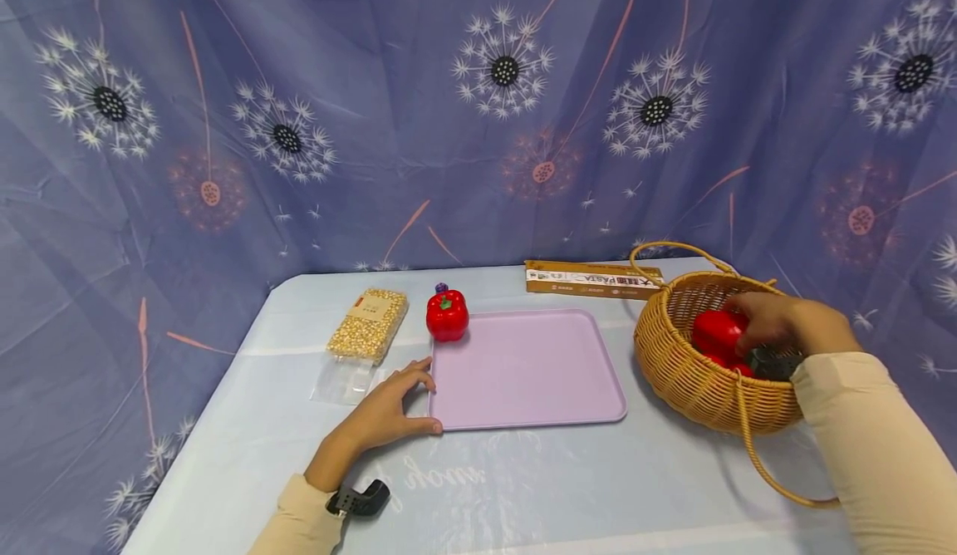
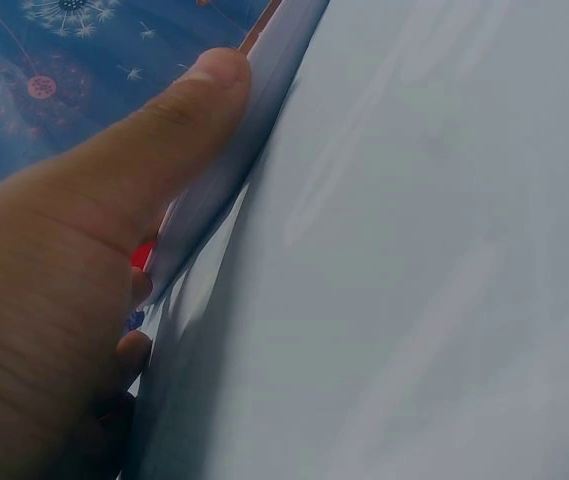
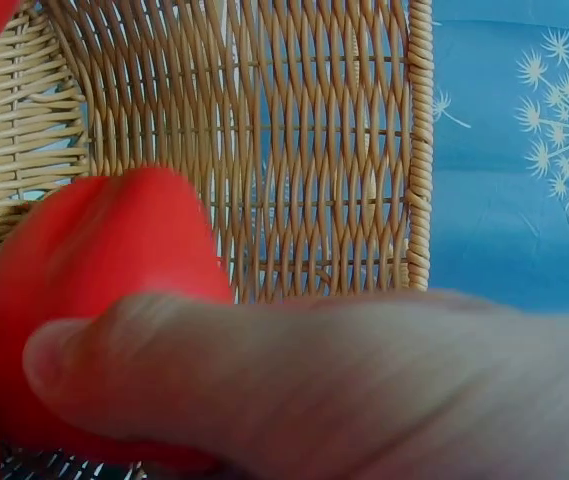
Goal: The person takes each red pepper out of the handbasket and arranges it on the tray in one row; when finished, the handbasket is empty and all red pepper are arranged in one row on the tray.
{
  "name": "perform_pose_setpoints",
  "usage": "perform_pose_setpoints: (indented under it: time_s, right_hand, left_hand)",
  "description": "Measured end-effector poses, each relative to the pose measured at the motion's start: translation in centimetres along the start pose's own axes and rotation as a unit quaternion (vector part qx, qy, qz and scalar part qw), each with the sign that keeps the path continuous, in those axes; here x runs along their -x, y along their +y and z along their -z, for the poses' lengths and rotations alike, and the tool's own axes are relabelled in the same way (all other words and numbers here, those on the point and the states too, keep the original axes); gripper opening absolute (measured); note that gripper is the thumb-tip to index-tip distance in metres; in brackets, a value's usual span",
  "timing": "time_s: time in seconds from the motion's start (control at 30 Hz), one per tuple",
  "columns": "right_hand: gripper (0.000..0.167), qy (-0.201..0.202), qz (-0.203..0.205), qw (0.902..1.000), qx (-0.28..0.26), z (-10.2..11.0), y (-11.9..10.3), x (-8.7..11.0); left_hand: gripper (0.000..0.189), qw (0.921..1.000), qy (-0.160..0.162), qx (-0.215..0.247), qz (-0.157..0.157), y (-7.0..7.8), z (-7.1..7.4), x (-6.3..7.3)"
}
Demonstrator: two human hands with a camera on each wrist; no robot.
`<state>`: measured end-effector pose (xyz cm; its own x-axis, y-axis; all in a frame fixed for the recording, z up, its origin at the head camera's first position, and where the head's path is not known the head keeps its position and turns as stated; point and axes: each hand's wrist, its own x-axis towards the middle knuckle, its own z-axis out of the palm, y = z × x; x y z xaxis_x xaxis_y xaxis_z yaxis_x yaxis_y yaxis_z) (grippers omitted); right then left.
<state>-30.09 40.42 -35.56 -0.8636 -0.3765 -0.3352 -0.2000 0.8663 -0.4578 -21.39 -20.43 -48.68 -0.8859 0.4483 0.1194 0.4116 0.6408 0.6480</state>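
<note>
Inside the wicker basket [image 1: 691, 401], my right hand [image 1: 781, 322] grips a red bell pepper [image 1: 718, 332]. In the right wrist view the thumb lies across that bell pepper [image 3: 114, 250], blurred; the other fingers are hidden. More red things show below and beside it in the basket. My left hand [image 1: 385, 410] touches the left edge of the lilac tray [image 1: 523, 372], fingers and thumb spread apart along the rim near its front corner. From the left wrist, the thumb [image 2: 189, 115] rests against the tray's side. Another red bell pepper [image 1: 447, 316] sits at the tray's back left corner.
A bag of yellow kernels [image 1: 368, 322] lies left of the tray, with a clear plastic piece [image 1: 344, 380] in front. Behind stands a brown pasta box [image 1: 591, 279]. A small purple item [image 1: 441, 287] is partly hidden. The basket's handle [image 1: 777, 480] droops onto the table.
</note>
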Motion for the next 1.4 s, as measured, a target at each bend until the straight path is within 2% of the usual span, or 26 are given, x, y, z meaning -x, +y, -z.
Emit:
perform_pose_setpoints:
  time_s: [0.1, 0.3, 0.4, 0.53, 0.63, 0.83, 1.03, 1.2, 1.27, 1.4]
  right_hand:
    - [0.063, -0.004, 0.001, 1.0, -0.007, 0.3, -0.5, 0.2]
    - [0.069, 0.008, 0.014, 0.9996, 0.024, 1.0, -1.7, 1.0]
    - [0.07, 0.012, 0.003, 0.9999, -0.004, 1.6, -2.8, 1.8]
    - [0.073, 0.055, 0.024, 0.9979, 0.022, 2.9, -4.4, 3.0]
    - [0.075, 0.104, 0.05, 0.9909, 0.069, 3.9, -5.6, 3.6]
    - [0.08, 0.161, 0.079, 0.9806, 0.078, 5.1, -7.9, 3.9]
    - [0.077, 0.216, 0.127, 0.9667, 0.051, 5.1, -9.7, 2.7]
    - [0.074, 0.258, 0.151, 0.9541, -0.014, 4.4, -11.6, 0.7]
    - [0.075, 0.269, 0.157, 0.9494, -0.035, 4.0, -12.5, -0.1]
    - [0.083, 0.268, 0.177, 0.943, -0.087, 3.3, -14.5, -2.1]
  left_hand:
    - [0.058, 1.0, 0.001, -0.001, -0.002, 0.0, 0.0, 0.0]
    - [0.058, 1.0, 0.002, -0.002, -0.004, 0.0, -0.1, 0.0]
    - [0.058, 1.0, 0.002, -0.002, -0.003, 0.0, 0.0, 0.0]
    - [0.057, 1.0, 0.007, -0.003, -0.005, 0.0, 0.0, 0.1]
    - [0.057, 0.9999, 0.009, -0.005, -0.003, 0.0, 0.0, 0.1]
    - [0.056, 0.9999, 0.007, -0.003, -0.006, 0.1, 0.0, 0.1]
    - [0.057, 1.0, 0.001, 0.004, -0.007, 0.3, 0.0, 0.1]
    - [0.056, 1.0, 0.001, 0.001, -0.004, 0.1, -0.1, 0.2]
    - [0.056, 1.0, 0.004, 0.0, -0.006, 0.0, -0.1, 0.2]
    - [0.056, 0.9999, 0.006, -0.001, -0.012, 0.0, -0.1, 0.1]
